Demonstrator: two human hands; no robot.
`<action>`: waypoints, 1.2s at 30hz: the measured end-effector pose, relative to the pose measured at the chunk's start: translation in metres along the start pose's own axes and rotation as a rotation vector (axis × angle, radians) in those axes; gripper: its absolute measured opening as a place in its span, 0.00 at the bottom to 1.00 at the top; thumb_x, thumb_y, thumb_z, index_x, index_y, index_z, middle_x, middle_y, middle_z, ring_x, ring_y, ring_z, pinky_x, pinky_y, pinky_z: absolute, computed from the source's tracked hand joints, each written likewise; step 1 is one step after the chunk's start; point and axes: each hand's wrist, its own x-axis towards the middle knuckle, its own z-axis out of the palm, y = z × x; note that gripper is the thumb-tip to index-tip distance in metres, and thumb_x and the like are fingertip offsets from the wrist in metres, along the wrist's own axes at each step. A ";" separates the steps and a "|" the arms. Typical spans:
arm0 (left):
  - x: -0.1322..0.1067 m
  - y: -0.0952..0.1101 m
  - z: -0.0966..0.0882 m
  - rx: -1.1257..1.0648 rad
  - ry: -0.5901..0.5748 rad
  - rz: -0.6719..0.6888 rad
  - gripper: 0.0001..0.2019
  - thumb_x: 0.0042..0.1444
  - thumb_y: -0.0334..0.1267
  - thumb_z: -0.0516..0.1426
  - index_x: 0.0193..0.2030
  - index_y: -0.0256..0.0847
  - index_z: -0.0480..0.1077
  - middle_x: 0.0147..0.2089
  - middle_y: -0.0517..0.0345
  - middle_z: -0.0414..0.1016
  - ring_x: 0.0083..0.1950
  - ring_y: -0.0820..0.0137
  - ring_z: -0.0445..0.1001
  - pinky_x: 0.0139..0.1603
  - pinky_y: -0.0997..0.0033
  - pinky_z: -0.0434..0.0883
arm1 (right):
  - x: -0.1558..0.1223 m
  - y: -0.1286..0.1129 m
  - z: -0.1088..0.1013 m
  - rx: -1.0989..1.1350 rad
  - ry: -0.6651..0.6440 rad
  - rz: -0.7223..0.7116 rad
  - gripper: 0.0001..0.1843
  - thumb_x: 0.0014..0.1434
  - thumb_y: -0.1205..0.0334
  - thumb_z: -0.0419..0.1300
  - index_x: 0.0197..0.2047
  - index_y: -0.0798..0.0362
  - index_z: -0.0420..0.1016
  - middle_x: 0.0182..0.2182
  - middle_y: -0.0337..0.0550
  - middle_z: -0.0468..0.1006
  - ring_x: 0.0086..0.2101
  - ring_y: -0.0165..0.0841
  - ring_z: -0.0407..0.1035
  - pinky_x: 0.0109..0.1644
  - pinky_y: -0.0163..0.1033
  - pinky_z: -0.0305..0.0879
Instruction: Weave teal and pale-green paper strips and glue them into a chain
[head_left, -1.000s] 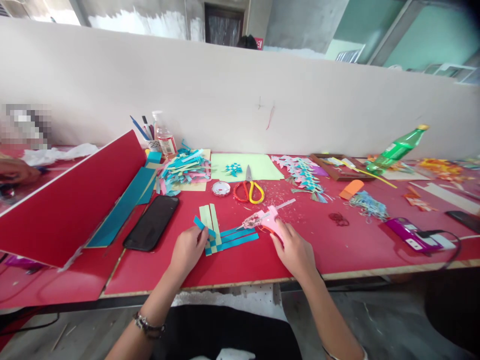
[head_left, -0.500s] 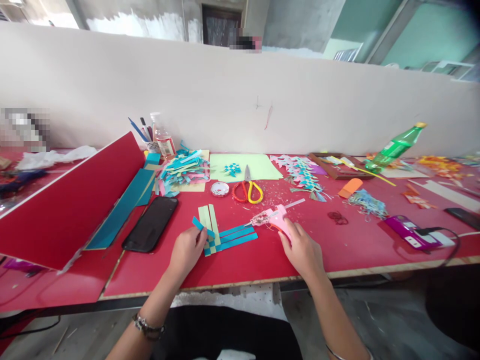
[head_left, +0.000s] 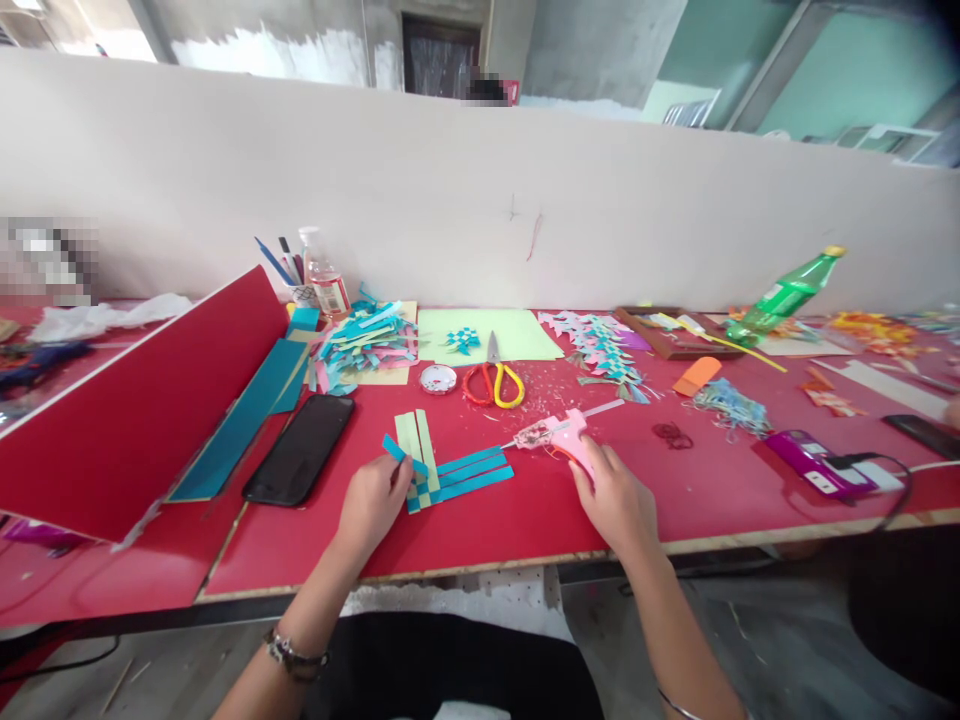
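Probably the paper strips [head_left: 476, 482] are light, easily creased — best held by edges; left hand [head_left: 375, 500] pinches one, right hand [head_left: 621, 500] wraps the glue gun [head_left: 571, 436] by its handle.

Woven paper piece [head_left: 425, 492]: lies flat; one corner interlaced in a checker pattern. Pale green strips [head_left: 426, 440] extend toward 12 o'clock (12 = away from wearer), blue strips [head_left: 478, 482] toward 3. One blue strip end [head_left: 393, 446] angles to 10. Glue gun [head_left: 571, 430]: pink, between 2 and 3 o'clock of the weave; nozzle near the blue strips' tips; translucent glue stick [head_left: 604, 408] protrudes rearward.
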 end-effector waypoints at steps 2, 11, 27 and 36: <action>0.000 0.000 0.000 0.007 0.000 0.000 0.19 0.56 0.43 0.43 0.23 0.37 0.66 0.24 0.55 0.73 0.25 0.71 0.71 0.27 0.76 0.63 | 0.000 0.001 0.000 0.010 0.009 -0.003 0.19 0.58 0.59 0.45 0.52 0.52 0.58 0.39 0.45 0.71 0.33 0.32 0.67 0.24 0.32 0.55; -0.002 0.003 -0.002 0.086 -0.007 0.071 0.18 0.54 0.47 0.45 0.25 0.37 0.67 0.24 0.55 0.72 0.25 0.72 0.70 0.25 0.77 0.60 | 0.001 0.025 0.009 0.005 0.035 0.253 0.25 0.55 0.51 0.46 0.53 0.55 0.57 0.39 0.49 0.69 0.33 0.36 0.66 0.26 0.36 0.55; -0.008 0.000 0.003 0.305 -0.018 0.240 0.11 0.55 0.38 0.46 0.31 0.41 0.68 0.32 0.58 0.71 0.32 0.74 0.69 0.25 0.80 0.57 | -0.013 -0.094 -0.020 0.313 0.001 -0.312 0.18 0.57 0.56 0.47 0.50 0.42 0.65 0.47 0.46 0.62 0.44 0.38 0.56 0.49 0.47 0.48; -0.014 0.001 0.001 0.397 -0.041 0.328 0.12 0.56 0.36 0.45 0.38 0.43 0.69 0.35 0.57 0.71 0.33 0.74 0.70 0.24 0.80 0.57 | -0.015 -0.118 -0.016 0.313 -0.119 -0.383 0.18 0.59 0.57 0.44 0.51 0.43 0.63 0.50 0.45 0.62 0.45 0.37 0.55 0.50 0.49 0.43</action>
